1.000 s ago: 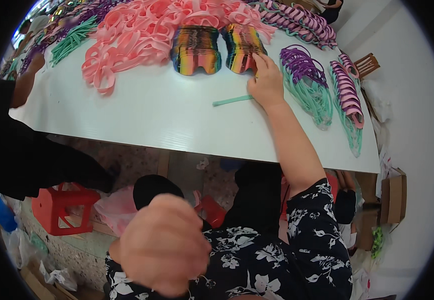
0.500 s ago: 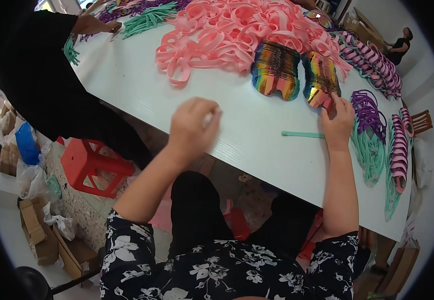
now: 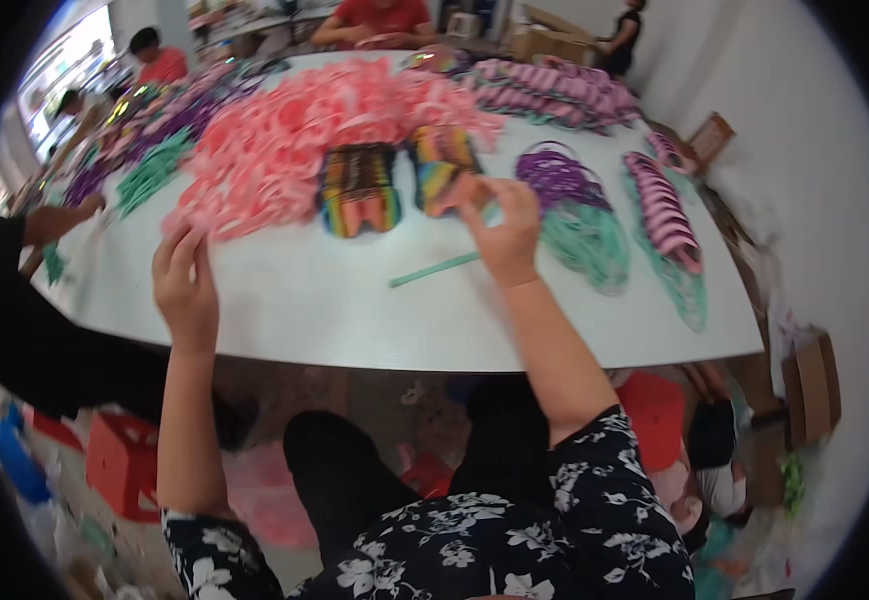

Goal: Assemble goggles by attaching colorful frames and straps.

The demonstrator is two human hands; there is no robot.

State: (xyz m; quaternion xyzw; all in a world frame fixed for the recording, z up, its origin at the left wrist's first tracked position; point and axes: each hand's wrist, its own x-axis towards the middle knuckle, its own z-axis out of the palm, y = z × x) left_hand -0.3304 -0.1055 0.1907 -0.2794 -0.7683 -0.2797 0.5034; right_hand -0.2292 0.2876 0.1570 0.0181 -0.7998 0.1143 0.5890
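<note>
White desk (image 3: pixel 304 315); pink strap heap (image 3: pixel 274 150) on it; left hand (image 3: pixel 185 290), fingers bent, at heap's near-left edge, blurred, can't tell if gripping; right hand (image 3: pixel 509 232), fingers curled, at near end of rainbow lens stack (image 3: pixel 442 160), hold unclear; thin green strip (image 3: pixel 434 270) beside right hand.

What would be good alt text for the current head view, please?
A person's right hand is at a stack of shiny rainbow-coloured curved pieces on a white table; the left hand is near a heap of looped pink straps. Purple and mint cords lie further right.
</note>
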